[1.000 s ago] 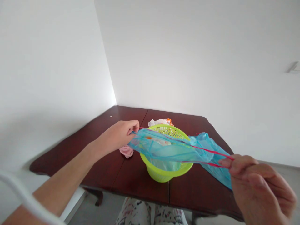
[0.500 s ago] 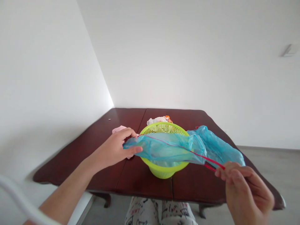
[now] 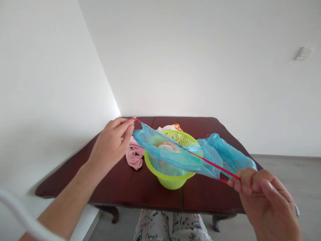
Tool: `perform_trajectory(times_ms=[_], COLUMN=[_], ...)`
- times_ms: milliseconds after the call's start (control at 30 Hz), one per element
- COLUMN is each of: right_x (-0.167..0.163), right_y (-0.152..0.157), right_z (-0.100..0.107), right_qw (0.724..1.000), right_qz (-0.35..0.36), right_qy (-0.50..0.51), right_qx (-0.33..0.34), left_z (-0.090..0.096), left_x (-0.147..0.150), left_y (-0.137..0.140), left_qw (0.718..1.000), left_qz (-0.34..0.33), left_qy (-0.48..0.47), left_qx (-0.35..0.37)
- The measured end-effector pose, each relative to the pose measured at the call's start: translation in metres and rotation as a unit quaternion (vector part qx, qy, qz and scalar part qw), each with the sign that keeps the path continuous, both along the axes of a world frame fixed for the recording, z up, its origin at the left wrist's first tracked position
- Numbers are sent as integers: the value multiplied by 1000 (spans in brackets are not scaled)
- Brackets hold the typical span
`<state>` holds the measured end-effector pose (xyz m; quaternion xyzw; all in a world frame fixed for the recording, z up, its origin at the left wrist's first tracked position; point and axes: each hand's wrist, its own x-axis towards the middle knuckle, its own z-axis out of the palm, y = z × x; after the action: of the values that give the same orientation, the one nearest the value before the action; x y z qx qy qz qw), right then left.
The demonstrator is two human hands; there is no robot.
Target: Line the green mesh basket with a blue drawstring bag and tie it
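Note:
A translucent blue drawstring garbage bag is stretched over a lime-green plastic basket on the table. My left hand pinches the red drawstring at the bag's far left end, above the basket's left side. Closed round the other end of the red drawstring is my right hand, low at the right, and the string runs taut between the two hands. Something white and orange shows through the bag inside the basket. The bag's sheet partly covers the basket's opening.
A pink cloth lies left of the basket. Behind it rests a white and orange crumpled item. More blue plastic spreads to the right on the dark wooden table. White walls stand at the left and back.
My left hand has risen and moved left, drawing the red string out into a straight diagonal. The bag has flattened and more of the pink cloth shows.

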<state>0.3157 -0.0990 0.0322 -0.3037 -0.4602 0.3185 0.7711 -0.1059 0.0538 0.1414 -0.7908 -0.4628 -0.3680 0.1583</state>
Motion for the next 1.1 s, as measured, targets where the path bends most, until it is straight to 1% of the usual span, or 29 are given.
perform_trajectory(times_ms=[100,200,267,333,467,600,767,867,1000,1067,1100], right_x=[2,5,7,8,3,-7,-14,-18,-19,-18,-17], right_y=[-3,-5,-5,-5,-5,-5,-3,-2,2,4,5], right_z=[8,11,11,10,10,11,10,11,10,9,10], right_qw=[996,990,988,986,986,984,984,984,989,996,999], right_qz=[52,76,81,85,97,118,127,128,110,78,47], right_qy=[66,114,129,138,137,132,127,121,94,46,7], right_qx=[-20,-32,-36,-36,-24,-19,-14,-12,-10,2,15], left_z=[5,6,5,4,5,4,0,-1,-2,-4,-5], left_x=[-1,0,3,8,20,30,32,32,37,41,43], left_y=[11,21,25,28,30,33,42,46,49,50,50], left_qw=[997,988,985,984,988,993,995,996,998,996,994], left_qz=[76,145,162,162,146,103,63,50,7,-34,-59], left_qy=[26,48,55,60,48,57,51,48,13,-27,-46], left_qx=[11,25,29,33,17,-7,-51,-54,-61,-74,-83])
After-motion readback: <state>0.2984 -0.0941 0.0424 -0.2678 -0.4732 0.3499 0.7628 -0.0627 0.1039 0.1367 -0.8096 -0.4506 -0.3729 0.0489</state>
